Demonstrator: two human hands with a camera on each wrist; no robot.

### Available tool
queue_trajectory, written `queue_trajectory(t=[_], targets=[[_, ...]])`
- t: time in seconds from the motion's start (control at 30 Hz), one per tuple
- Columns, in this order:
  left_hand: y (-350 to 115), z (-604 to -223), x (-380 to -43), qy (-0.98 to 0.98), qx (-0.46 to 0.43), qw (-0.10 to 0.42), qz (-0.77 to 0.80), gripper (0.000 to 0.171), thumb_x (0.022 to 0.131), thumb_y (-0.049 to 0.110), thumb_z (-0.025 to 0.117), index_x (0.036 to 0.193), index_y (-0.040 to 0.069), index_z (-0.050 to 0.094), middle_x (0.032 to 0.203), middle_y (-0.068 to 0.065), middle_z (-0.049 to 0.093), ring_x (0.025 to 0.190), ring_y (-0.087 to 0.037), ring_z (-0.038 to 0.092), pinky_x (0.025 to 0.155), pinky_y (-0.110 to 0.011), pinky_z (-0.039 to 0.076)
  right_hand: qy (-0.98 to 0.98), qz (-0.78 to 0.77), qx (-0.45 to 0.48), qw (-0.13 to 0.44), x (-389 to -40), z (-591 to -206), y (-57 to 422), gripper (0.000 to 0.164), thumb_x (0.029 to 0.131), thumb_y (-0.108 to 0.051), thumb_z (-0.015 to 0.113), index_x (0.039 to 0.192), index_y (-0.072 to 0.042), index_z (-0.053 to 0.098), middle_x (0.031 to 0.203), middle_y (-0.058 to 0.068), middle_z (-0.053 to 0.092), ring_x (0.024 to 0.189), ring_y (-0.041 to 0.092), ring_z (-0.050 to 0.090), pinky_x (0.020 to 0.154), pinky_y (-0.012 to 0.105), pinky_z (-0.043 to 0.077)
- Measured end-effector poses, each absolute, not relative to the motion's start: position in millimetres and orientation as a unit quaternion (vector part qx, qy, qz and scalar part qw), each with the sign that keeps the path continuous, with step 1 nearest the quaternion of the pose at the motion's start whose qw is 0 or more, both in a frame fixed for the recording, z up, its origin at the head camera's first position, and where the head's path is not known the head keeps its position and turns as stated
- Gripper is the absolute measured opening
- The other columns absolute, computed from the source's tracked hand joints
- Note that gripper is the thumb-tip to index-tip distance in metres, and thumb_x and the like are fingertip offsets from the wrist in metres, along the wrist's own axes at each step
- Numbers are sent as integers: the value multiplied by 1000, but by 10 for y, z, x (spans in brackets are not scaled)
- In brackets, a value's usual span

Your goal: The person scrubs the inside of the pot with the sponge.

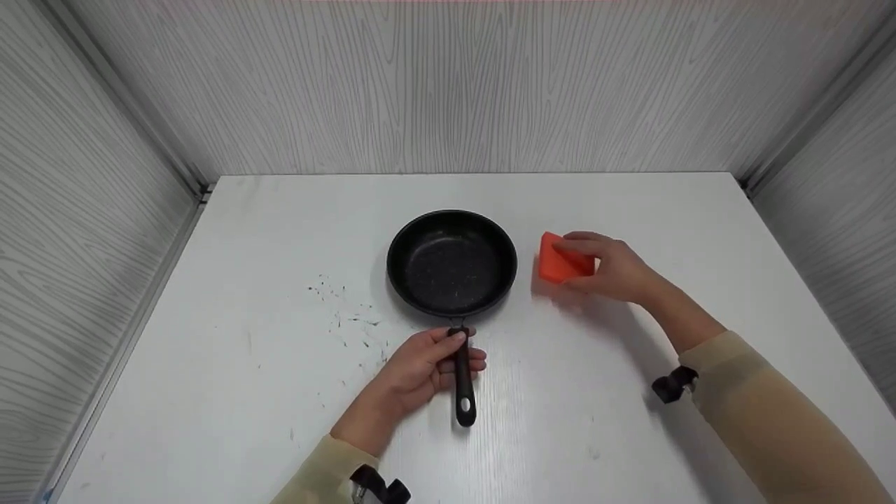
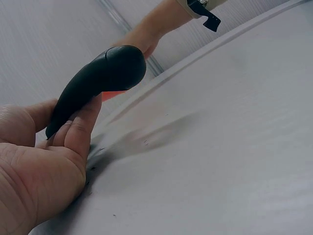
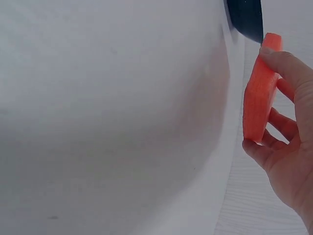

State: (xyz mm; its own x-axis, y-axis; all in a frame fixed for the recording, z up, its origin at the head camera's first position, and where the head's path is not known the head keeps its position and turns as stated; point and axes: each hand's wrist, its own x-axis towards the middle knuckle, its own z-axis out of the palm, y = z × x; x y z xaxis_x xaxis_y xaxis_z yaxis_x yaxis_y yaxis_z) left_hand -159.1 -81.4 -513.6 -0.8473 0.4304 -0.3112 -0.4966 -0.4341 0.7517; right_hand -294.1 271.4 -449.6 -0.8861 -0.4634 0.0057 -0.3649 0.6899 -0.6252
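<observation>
A black frying pan (image 1: 451, 269) is at the middle of the white table, its handle (image 1: 463, 385) pointing toward me. My left hand (image 1: 427, 367) grips that handle close to the pan, thumb on top and fingers underneath. In the left wrist view the handle's rounded end (image 2: 124, 68) juts out past my fingers. To the right of the pan, my right hand (image 1: 612, 269) holds an orange sponge (image 1: 556, 262) between thumb and fingers. The right wrist view shows the sponge (image 3: 261, 93) edge-on, raised over the table, with the pan's dark side (image 3: 247, 17) beyond it.
Small dark specks (image 1: 350, 320) are scattered on the white table (image 1: 210, 350) left of the pan. Grey wood-grain panels (image 1: 455, 84) enclose the table at the back and on both sides.
</observation>
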Motion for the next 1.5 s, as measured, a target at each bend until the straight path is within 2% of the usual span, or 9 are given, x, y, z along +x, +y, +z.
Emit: queue_trajectory(t=[0.37, 0.53, 0.8, 1.07, 1.5], targets=[[-810, -5128, -1585, 456, -38, 274, 846, 43, 108, 14, 64, 141, -12, 53, 102, -20, 77, 94, -27, 79, 93, -42, 63, 910, -315, -258, 73, -2891, -4315, 2456, 65, 90, -20, 86, 150, -19, 62, 153, 10, 54, 137, 35, 49, 95, 51, 58], [-810, -5124, -1590, 459, -35, 276, 843, 42, 109, 14, 63, 141, -11, 53, 103, -20, 77, 94, -27, 79, 93, -42, 63, 909, -302, -279, 70, -2864, -4266, 2320, 64, 90, -22, 86, 150, -21, 63, 153, 10, 55, 139, 35, 49, 99, 52, 57], [-801, -5139, -1613, 459, -27, 278, 843, 42, 109, 13, 62, 141, -13, 52, 103, -20, 77, 95, -26, 78, 92, -41, 63, 902, -293, -310, 68, -2823, -4222, 2057, 63, 88, -22, 86, 147, -23, 66, 151, 10, 57, 141, 34, 50, 110, 52, 50], [-824, -5155, -1605, 459, -37, 282, 842, 43, 109, 14, 63, 143, -11, 53, 107, -21, 76, 99, -28, 78, 95, -44, 61, 906, -248, -333, 83, -2780, -4259, 1770, 63, 87, -33, 87, 146, -23, 67, 151, 9, 56, 140, 33, 50, 113, 49, 47], [-838, -5168, -1602, 463, -22, 281, 840, 44, 108, 12, 64, 143, -11, 53, 108, -21, 76, 99, -28, 78, 96, -43, 61, 906, -212, -353, 94, -2773, -4367, 1581, 55, 88, -39, 87, 139, -25, 72, 149, 12, 58, 140, 32, 51, 113, 48, 48]])
